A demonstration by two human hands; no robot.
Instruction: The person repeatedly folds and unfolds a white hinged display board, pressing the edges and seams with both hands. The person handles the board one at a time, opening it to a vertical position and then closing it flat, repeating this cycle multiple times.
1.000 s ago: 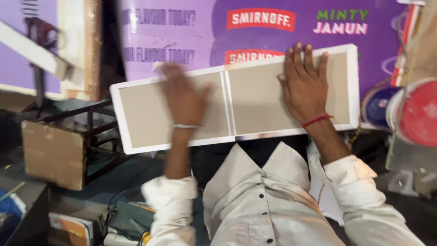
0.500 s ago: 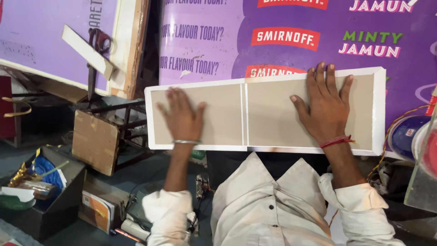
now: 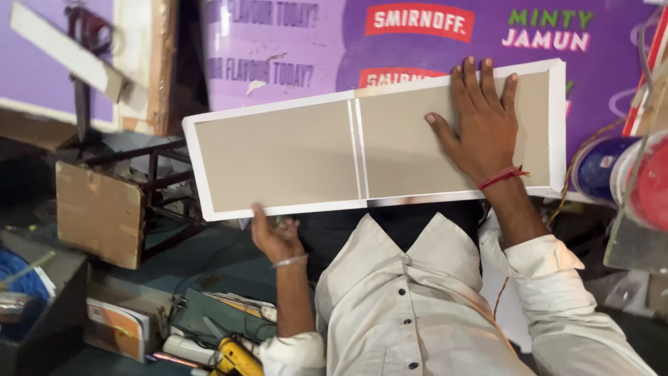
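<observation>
From the head camera, looking down past a white buttoned shirt (image 3: 410, 313), a long white-framed panel (image 3: 278, 157) with two tan recessed faces lies tilted across the person's lap, its far edge resting against a purple printed banner (image 3: 292, 49). The right hand (image 3: 480, 125) lies flat on the panel's right half, fingers spread and palm down, an open grip that clasps nothing and seems to press the piece steady (a red thread circles that wrist). The left hand (image 3: 275, 233) is at the panel's near edge, by the left half, fingers curled up under the white border; it looks to be propping or gripping that edge from below, though the fingertips are hidden, so I cannot tell how firmly it holds. A thin metal bangle sits on that wrist.

To the left stands a dark metal stand (image 3: 160, 188) with a brown board (image 3: 101, 212) leaning on it. Low down lies a yellow power tool (image 3: 236, 358), and at the right edge is a red and blue spool (image 3: 626, 174).
</observation>
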